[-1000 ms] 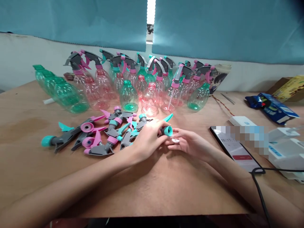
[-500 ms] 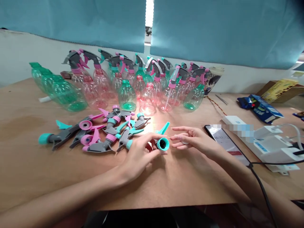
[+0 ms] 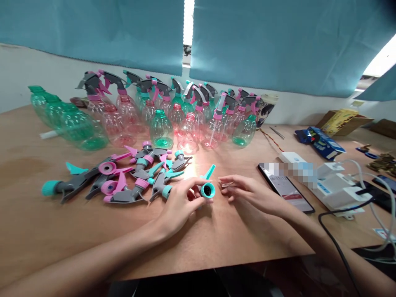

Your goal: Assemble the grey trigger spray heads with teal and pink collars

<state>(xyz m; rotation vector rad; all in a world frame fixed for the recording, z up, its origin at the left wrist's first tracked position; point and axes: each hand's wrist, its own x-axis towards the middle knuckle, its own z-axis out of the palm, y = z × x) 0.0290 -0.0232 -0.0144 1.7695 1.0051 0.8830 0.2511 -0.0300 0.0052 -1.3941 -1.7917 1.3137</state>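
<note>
My left hand [image 3: 181, 202] is closed around a trigger spray head with a turquoise collar [image 3: 207, 190]. The collar's open end faces right, dark inside, and its turquoise trigger points up. Just right of it, my right hand [image 3: 252, 193] pinches a small, pale, see-through piece [image 3: 228, 185] between thumb and fingers; its exact kind is unclear. The two hands are apart. Left of my left hand lies a heap of loose grey spray heads [image 3: 128, 194] with pink or turquoise collars and triggers.
Behind stand several pink and green bottles [image 3: 189, 131], some with spray heads fitted. On the right lie a phone [image 3: 286, 189], a white power strip [image 3: 328, 187] with cables, tweezers [image 3: 276, 132], a blue packet [image 3: 324, 142] and a cardboard box [image 3: 355, 126].
The view has turned slightly right, so everything sits farther left. My right fingers have closed together on the small pale piece. My left hand keeps its hold on the spray head.
</note>
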